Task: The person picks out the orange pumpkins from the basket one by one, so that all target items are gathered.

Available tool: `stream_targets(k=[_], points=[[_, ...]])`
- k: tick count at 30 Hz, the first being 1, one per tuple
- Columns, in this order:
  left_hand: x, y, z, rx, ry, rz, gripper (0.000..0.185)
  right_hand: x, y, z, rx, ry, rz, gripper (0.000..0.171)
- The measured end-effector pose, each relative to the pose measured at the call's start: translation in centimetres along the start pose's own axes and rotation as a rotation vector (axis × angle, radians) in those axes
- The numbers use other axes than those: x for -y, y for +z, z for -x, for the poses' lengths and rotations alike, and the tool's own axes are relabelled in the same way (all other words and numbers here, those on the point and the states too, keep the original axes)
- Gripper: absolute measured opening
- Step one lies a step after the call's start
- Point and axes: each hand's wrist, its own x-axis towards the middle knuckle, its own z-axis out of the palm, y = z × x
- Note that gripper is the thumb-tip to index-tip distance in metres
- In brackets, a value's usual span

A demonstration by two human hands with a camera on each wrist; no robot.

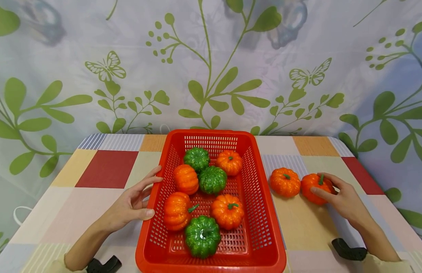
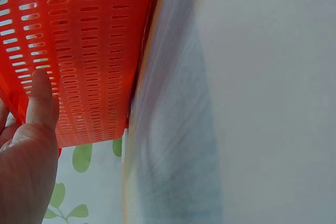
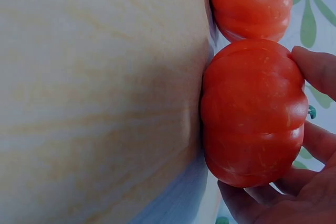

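A red slotted basket (image 1: 255,189) (image 2: 89,51) stands on the table and holds several small orange and green pumpkins. My left hand (image 1: 135,201) (image 2: 29,150) rests against the basket's left wall, with the thumb and fingers straight on the outside. Two orange pumpkins lie on the table right of the basket. My right hand (image 1: 340,195) grips the right-hand orange pumpkin (image 1: 313,187) (image 3: 252,114), fingers curled round its far side. The other loose orange pumpkin (image 1: 284,182) (image 3: 252,1) sits just to its left, almost touching it.
The table (image 1: 108,168) has a chequered cloth in red, yellow, beige and striped squares. A leaf-and-butterfly printed curtain (image 1: 211,64) hangs close behind the table's far edge. A black strap shows on each wrist.
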Motion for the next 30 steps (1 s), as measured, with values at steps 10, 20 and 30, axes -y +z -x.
stream_targets(k=[10,20,30], points=[[-0.1,0.1,0.1,0.001,0.01,0.007,0.064,0.0,0.0,-0.1,0.0,-0.009,0.008,0.055],[-0.2,0.2,0.1,-0.002,0.003,0.002,0.064,0.0,0.1,0.0,-0.007,-0.001,-0.031,0.07],[-0.1,0.0,0.0,0.004,0.0,0.01,0.064,2.1,-0.3,0.5,-0.045,-0.029,-0.053,0.07]])
